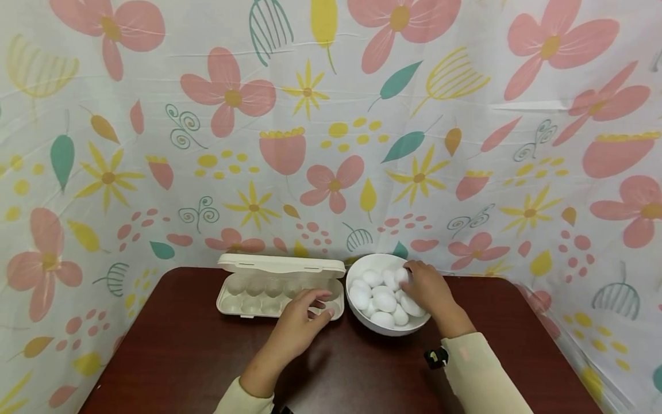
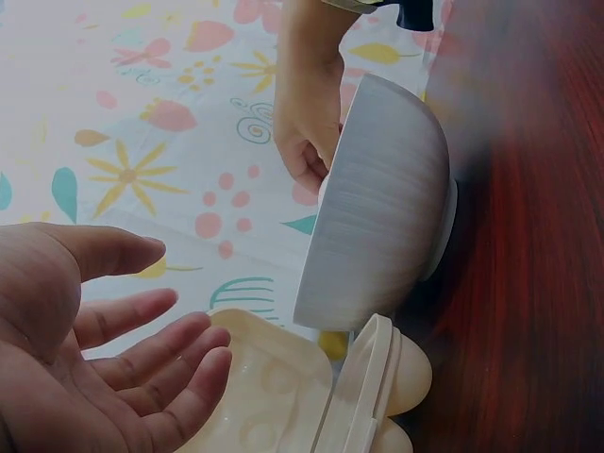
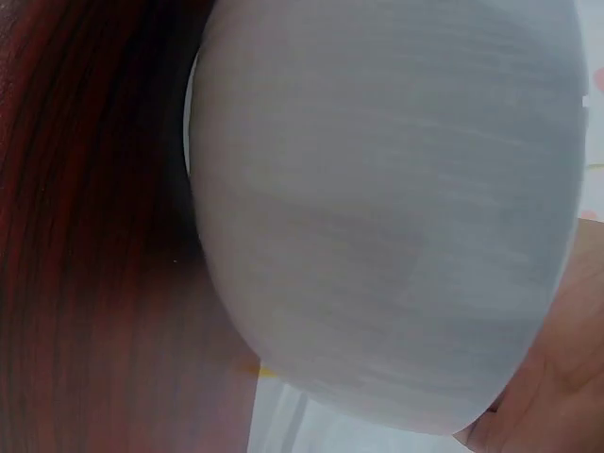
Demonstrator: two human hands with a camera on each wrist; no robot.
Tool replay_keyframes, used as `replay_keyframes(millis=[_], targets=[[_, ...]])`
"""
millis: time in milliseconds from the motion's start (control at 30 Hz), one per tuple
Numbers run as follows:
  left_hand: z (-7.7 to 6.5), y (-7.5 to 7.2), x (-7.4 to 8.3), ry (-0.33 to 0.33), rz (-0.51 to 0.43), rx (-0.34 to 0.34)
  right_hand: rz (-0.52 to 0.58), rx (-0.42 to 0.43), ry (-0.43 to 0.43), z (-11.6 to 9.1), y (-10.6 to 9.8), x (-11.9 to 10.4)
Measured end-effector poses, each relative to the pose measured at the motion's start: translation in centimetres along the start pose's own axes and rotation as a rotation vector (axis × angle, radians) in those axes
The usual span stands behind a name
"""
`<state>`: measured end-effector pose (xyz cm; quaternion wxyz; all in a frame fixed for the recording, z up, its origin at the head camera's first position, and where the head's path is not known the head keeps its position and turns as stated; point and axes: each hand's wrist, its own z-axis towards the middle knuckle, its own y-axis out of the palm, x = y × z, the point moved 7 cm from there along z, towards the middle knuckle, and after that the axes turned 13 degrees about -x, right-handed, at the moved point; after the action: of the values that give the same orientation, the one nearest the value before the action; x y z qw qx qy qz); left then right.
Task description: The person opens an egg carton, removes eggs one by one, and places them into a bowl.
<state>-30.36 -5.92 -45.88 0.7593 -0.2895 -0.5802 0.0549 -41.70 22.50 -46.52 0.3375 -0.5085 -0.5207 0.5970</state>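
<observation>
A white bowl (image 1: pixel 385 330) full of white eggs (image 1: pixel 384 301) stands on the table. My right hand (image 1: pixel 428 290) reaches over its right rim, fingers curled against an egg (image 1: pixel 401 276) near the back; most of the grip is hidden. In the right wrist view the bowl's side (image 3: pixel 387 208) covers nearly everything, with part of the hand (image 3: pixel 547 377) behind it. To the bowl's left lies a cream egg carton (image 1: pixel 248 306), lid raised, its visible cups bare. My left hand (image 1: pixel 300 322) hovers over the carton's right end, fingers loosely spread and holding nothing, as the left wrist view also shows.
The dark red-brown table (image 1: pixel 196 356) extends in front of the carton and bowl. Right behind it hangs a white cloth (image 1: pixel 331 218) printed with flowers and leaves. The carton's raised lid (image 1: pixel 281 264) stands along the table's back edge.
</observation>
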Motion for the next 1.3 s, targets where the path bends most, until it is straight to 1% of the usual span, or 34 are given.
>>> replay_keyframes(millis=[133, 367, 567, 800, 967, 1067, 1200, 1300], targets=[[0.1, 0.2, 0.0, 0.009, -0.001, -0.009, 0.003, -0.004, 0.006, 0.2, 0.3, 0.6], [0.2, 0.3, -0.2, 0.007, -0.003, -0.004, 0.001, 0.016, 0.001, 0.4, 0.4, 0.9], [0.1, 0.4, -0.2, 0.016, 0.005, -0.006, 0.002, -0.001, 0.027, 0.5, 0.5, 1.0], [0.1, 0.3, -0.4, 0.013, 0.001, 0.001, -0.027, -0.010, 0.015, 0.7, 0.9, 1.1], [-0.1, -0.1, -0.2, 0.014, 0.017, 0.029, -0.053, -0.002, -0.015, 0.5, 0.9, 0.9], [-0.2, -0.5, 0.0, 0.019, 0.009, 0.051, -0.065, 0.011, -0.024, 0.4, 0.7, 0.8], [-0.2, -1.2, 0.4, 0.021, 0.001, 0.079, -0.076, 0.010, -0.013, 0.3, 0.6, 0.7], [-0.2, -1.8, 0.6, 0.006, -0.004, 0.091, -0.079, 0.010, -0.002, 0.3, 0.4, 0.6]])
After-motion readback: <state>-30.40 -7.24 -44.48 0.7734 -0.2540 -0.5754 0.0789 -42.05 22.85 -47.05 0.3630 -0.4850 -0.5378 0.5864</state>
